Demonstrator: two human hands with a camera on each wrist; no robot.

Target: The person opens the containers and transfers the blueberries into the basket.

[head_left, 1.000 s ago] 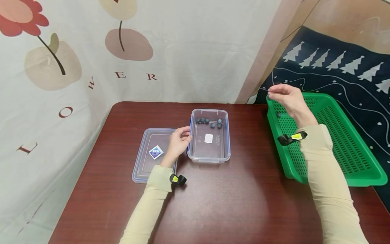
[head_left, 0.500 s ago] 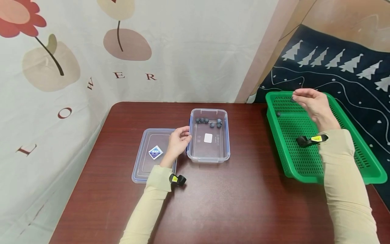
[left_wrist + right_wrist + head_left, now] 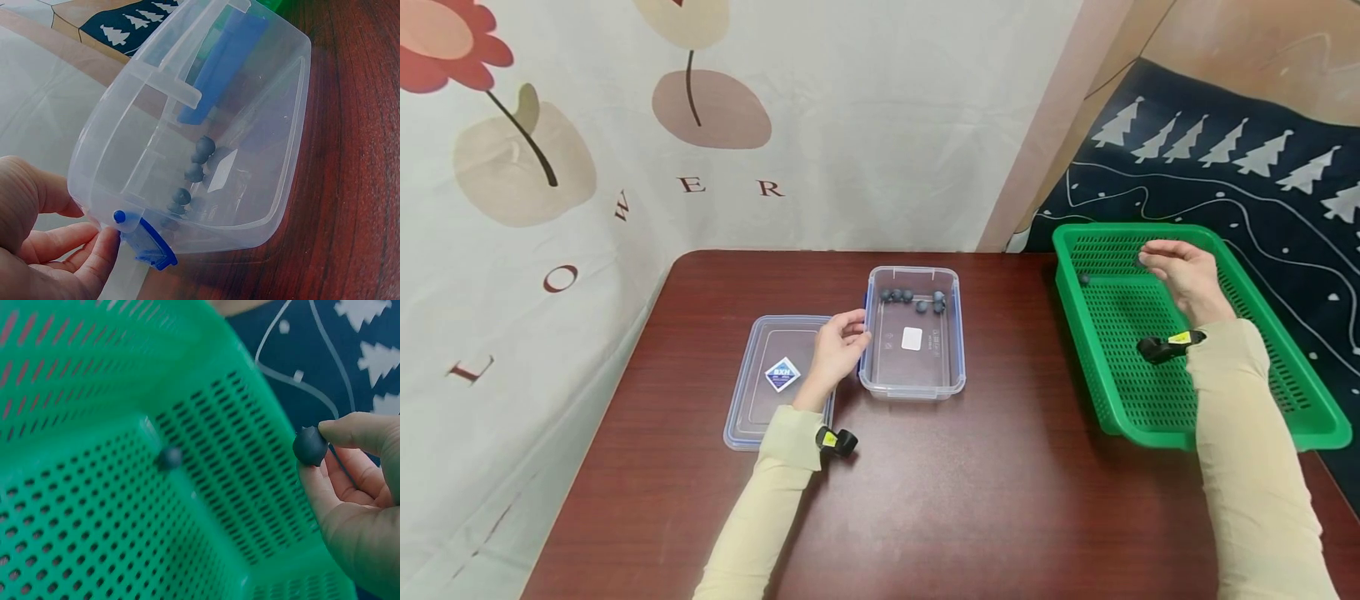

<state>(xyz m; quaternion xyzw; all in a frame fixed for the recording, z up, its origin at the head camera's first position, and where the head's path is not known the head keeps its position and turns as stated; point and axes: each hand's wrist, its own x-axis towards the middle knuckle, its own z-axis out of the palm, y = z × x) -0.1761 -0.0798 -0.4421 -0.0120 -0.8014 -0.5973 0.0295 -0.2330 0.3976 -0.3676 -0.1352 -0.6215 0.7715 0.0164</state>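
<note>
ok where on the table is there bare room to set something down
Most room: the bare tabletop between the clear box and the green basket, and in front of the box, between the left sleeve and right sleeve. Crowded: left of the box, where the left hand and lid lie close.

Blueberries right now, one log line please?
Right hand: pinches blueberry over basket | left hand: holds box | lid: on table | more blueberries: box, basket

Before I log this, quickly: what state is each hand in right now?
Left hand: closed, holding the clear rectangular plastic box by its side.
Right hand: closed, pinching a round dark-blue berry.
</note>
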